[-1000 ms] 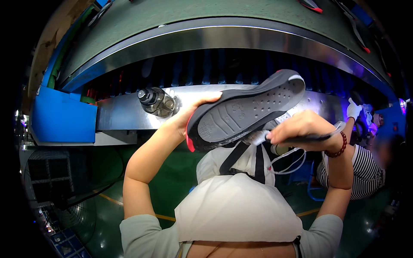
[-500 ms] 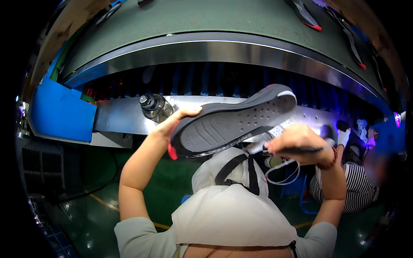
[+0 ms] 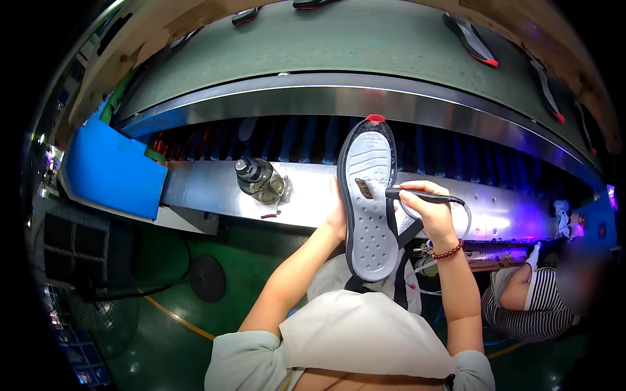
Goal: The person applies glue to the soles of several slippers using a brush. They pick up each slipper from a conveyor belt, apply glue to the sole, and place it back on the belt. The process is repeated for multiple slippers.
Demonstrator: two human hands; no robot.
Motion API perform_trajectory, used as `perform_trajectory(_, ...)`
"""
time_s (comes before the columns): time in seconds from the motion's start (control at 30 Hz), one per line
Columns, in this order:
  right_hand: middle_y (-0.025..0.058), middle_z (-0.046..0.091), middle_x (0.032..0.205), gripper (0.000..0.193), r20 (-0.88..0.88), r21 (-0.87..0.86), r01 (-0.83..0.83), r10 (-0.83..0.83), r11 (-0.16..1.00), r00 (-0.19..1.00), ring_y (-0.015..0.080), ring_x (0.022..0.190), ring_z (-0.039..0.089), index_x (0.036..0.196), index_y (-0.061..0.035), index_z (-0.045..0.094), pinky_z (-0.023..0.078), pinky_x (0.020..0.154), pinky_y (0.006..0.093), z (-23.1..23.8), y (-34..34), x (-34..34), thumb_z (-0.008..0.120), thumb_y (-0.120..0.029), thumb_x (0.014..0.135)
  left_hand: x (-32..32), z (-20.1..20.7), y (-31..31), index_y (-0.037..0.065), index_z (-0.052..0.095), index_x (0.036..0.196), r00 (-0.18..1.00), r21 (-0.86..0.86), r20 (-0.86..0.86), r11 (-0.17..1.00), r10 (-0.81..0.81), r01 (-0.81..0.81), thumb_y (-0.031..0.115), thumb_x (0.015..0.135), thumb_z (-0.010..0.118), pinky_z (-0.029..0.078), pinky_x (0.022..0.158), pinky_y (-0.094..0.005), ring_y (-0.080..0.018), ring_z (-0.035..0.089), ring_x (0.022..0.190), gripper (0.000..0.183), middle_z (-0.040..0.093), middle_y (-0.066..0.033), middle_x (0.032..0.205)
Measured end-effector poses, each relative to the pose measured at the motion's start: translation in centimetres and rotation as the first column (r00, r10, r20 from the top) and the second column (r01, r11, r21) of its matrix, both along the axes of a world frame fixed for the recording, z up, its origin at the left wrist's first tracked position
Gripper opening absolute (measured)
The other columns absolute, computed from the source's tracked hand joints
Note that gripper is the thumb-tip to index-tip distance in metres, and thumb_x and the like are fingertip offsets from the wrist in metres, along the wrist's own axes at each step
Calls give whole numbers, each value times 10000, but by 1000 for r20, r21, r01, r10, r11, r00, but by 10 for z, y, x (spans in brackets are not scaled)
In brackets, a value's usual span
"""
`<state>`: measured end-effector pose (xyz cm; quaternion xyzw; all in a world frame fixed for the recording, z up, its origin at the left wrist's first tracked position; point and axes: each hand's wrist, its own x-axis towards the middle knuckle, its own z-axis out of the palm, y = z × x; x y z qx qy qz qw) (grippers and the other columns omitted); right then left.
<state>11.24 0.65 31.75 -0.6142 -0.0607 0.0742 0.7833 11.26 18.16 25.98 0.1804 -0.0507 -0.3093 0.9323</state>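
A shoe sole (image 3: 375, 231), grey inside with a black rim and a red tip, stands lengthwise before me with the red tip away from me. My left hand (image 3: 336, 214) grips it by its left edge; most of the fingers are hidden behind it. My right hand (image 3: 429, 205) is closed round the black handle of a brush (image 3: 398, 193), from which a thin tube curves down past the wrist. The brown bristles lie over the middle of the sole's grey face; whether they touch it I cannot tell.
A dark-capped clear bottle (image 3: 264, 182) stands on the metal ledge (image 3: 195, 189) to the left. Beyond runs a green conveyor belt (image 3: 365, 49) behind a metal rail, carrying several soles (image 3: 471, 40). A blue machine cover (image 3: 114, 171) is at left. A person in stripes (image 3: 528, 296) sits at right.
The sole has turned from lying crosswise to lengthwise, red tip now at the far end. My right hand has brought the brush from the sole's near edge over its grey face. The view has shifted.
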Motion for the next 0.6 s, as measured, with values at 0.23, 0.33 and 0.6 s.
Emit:
perform_trajectory(0.23,62,636,764,147,177,-142,197,-171,970,969,80,669,583,853,21,628,460,627,182,6,7,26,650,-42,721,2,1,-16,45,363,1236,980,167,-113,976,162,-142,727,738,81,446,821,-397,-291,543,945,890,516,-184,1070)
perform_trajectory(0.33,84,638,758,156,340,-333,223,-104,916,935,126,688,601,822,12,629,463,637,234,13,26,14,655,-64,688,-2,-1,-15,61,425,1181,977,68,-162,990,136,-127,669,791,181,462,804,-353,-230,554,920,762,539,-122,1060)
perform_trajectory(0.6,100,630,726,109,481,-618,-39,417,785,771,201,678,622,727,-41,628,469,638,282,26,6,-60,656,-60,623,4,13,18,37,365,1233,951,178,-54,940,305,-291,657,787,114,419,855,-388,-273,517,974,804,509,-165,1097)
